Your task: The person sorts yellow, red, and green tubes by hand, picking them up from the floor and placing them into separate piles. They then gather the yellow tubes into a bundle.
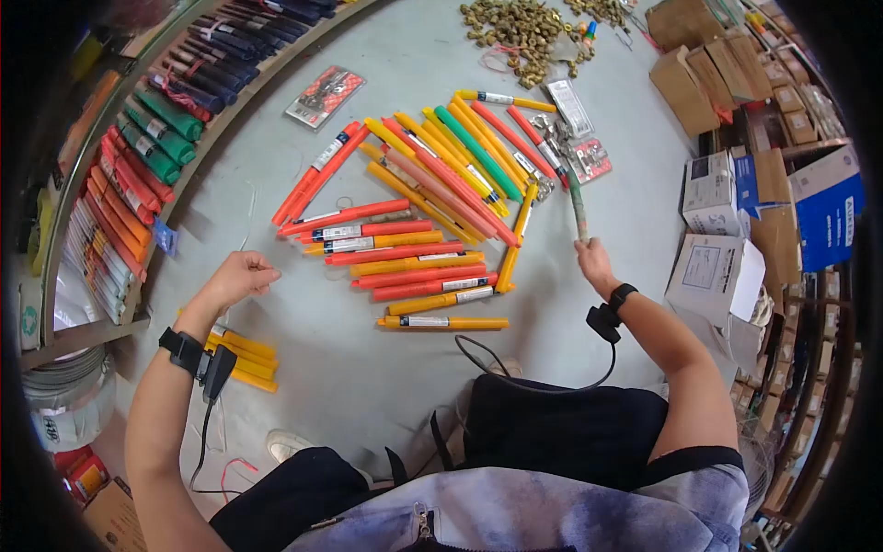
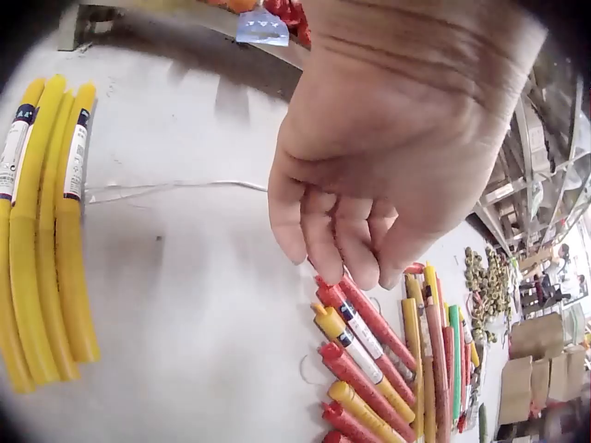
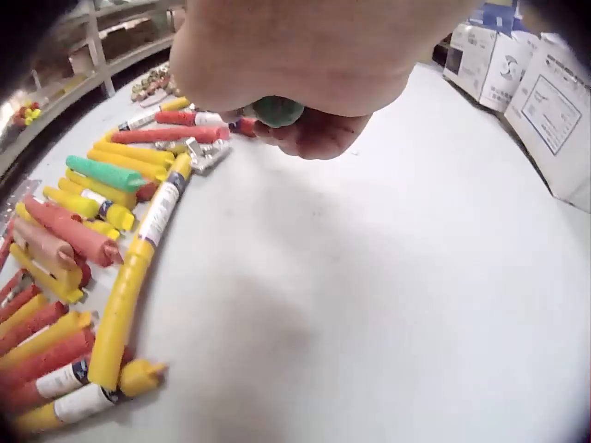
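R hand [image 1: 596, 262] grips a green tube [image 1: 578, 207] by its near end, fingers wrapped round it. The tube points away from the person, at the right edge of the spread of red & yellow tubes [image 1: 414, 262] on the grey floor [image 1: 368, 368]. L hand [image 1: 241, 274] hovers just left of that spread w/ fingers loosely curled, holding nothing; a bundle of yellow tubes [image 2: 46, 231] lies near the L wrist.

Left of tube pile [image 1: 414, 221]: rack [image 1: 87, 336], left hand [image 1: 241, 276] between. Right of pile: right hand [image 1: 596, 260] with stick [image 1: 578, 210], boxes [image 1: 713, 189] beyond. Behind pile: fittings [image 1: 520, 32], packet [image 1: 324, 95]. Before pile, leftward: bundle [image 1: 244, 354].
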The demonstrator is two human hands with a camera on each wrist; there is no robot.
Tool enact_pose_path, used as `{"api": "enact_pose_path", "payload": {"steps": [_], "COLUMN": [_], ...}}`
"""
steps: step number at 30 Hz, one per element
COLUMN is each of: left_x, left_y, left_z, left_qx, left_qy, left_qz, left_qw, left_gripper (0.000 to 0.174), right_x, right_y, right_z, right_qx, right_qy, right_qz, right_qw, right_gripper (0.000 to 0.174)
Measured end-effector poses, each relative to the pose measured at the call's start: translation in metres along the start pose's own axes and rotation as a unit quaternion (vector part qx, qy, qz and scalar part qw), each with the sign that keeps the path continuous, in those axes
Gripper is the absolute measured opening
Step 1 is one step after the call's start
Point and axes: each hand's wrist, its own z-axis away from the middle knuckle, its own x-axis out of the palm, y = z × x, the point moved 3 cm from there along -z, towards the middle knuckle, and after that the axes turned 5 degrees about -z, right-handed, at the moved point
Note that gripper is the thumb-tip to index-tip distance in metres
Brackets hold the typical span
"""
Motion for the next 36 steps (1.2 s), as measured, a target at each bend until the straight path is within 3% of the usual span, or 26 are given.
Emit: {"api": "enact_pose_path", "payload": {"steps": [1, 5, 7, 8, 9, 10, 11, 12, 14, 15, 17, 18, 21, 25, 29, 33, 36], "left_x": [0.003, 0.02, 0.028, 0.032, 0.034, 0.037, 0.039, 0.039, 0.041, 0.039, 0.036, 0.033, 0.025, 0.014, 0.002, -0.008, -0.012], "left_y": [0.004, 0.02, 0.022, 0.023, 0.023, 0.024, 0.024, 0.021, 0.016, 0.016, 0.018, 0.016, 0.007, -0.013, -0.03, -0.033, -0.027], "left_z": [-0.003, -0.014, -0.02, -0.022, -0.023, -0.024, -0.025, -0.027, -0.028, -0.025, -0.019, -0.017, -0.014, -0.006, 0.004, 0.012, 0.024], "left_qx": [-0.002, -0.003, 0.003, 0.007, 0.003, 0.026, 0.051, 0.049, 0.064, 0.06, 0.023, 0.021, 0.015, 0.014, 0.015, 0.039, -0.003], "left_qy": [-0.01, -0.013, -0.025, -0.038, -0.039, -0.045, -0.051, -0.048, -0.04, -0.036, -0.051, -0.047, -0.027, -0.01, 0.001, 0.013, 0.006], "left_qz": [-0.031, -0.065, -0.059, -0.051, -0.053, -0.053, -0.054, -0.055, -0.003, -0.002, -0.05, -0.049, -0.058, -0.069, -0.077, -0.101, -0.161], "left_qw": [0.999, 0.998, 0.998, 0.998, 0.998, 0.997, 0.996, 0.996, 0.997, 0.998, 0.997, 0.997, 0.998, 0.997, 0.997, 0.994, 0.987], "left_gripper": [0.014, 0.018, 0.019, 0.02, 0.02, 0.019, 0.017, 0.017, 0.016, 0.016, 0.016, 0.016, 0.017, 0.017, 0.016, 0.014, 0.018], "right_x": [0.01, 0.031, 0.033, 0.031, 0.034, 0.033, 0.034, 0.036, 0.036, 0.045, 0.063, 0.07, 0.083, 0.088, 0.073, 0.065, 0.055], "right_y": [0.005, -0.003, -0.022, -0.035, -0.04, -0.055, -0.071, -0.079, -0.114, -0.117, -0.13, -0.131, -0.138, -0.146, -0.149, -0.155, -0.151], "right_z": [0.001, 0.005, 0.012, 0.008, 0.0, -0.007, -0.008, -0.012, -0.006, -0.007, -0.001, 0.003, 0.01, 0.018, -0.005, -0.011, -0.01], "right_qx": [0.051, 0.065, 0.121, 0.049, 0.05, -0.126, -0.295, -0.298, -0.284, -0.288, -0.25, -0.188, -0.151, -0.157, -0.203, -0.23, -0.194], "right_qy": [-0.057, -0.118, -0.252, -0.274, -0.278, -0.18, -0.071, -0.071, -0.075, -0.078, -0.172, -0.257, -0.298, -0.352, -0.217, -0.19, -0.163], "right_qz": [-0.036, 0.021, 0.05, 0.138, 0.137, 0.282, 0.409, 0.406, 0.22, 0.219, 0.054, 0.038, 0.1, 0.053, 0.203, 0.233, 0.272], "right_qw": [0.996, 0.991, 0.959, 0.951, 0.95, 0.934, 0.861, 0.861, 0.93, 0.929, 0.951, 0.947, 0.937, 0.921, 0.933, 0.926, 0.928], "right_gripper": [0.032, 0.031, 0.031, 0.032, 0.032, 0.033, 0.034, 0.034, 0.039, 0.039, 0.045, 0.047, 0.04, 0.044, 0.049, 0.05, 0.048]}}
